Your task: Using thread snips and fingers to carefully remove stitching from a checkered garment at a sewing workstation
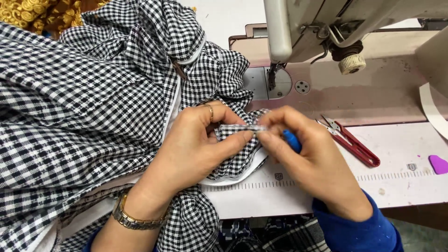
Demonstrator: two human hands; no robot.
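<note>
at the frame's centre, the left hand (198, 142) pinches a folded edge of checked fabric (93, 107); the right hand (303, 154) grips that edge and a blue tool (291, 140). red snips (354, 144) lie on the surface (401, 182), right.

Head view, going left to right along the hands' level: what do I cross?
Checked black-and-white fabric → left hand pinching a folded fabric edge → right hand holding a blue tool → red thread snips → purple chalk piece.
</note>
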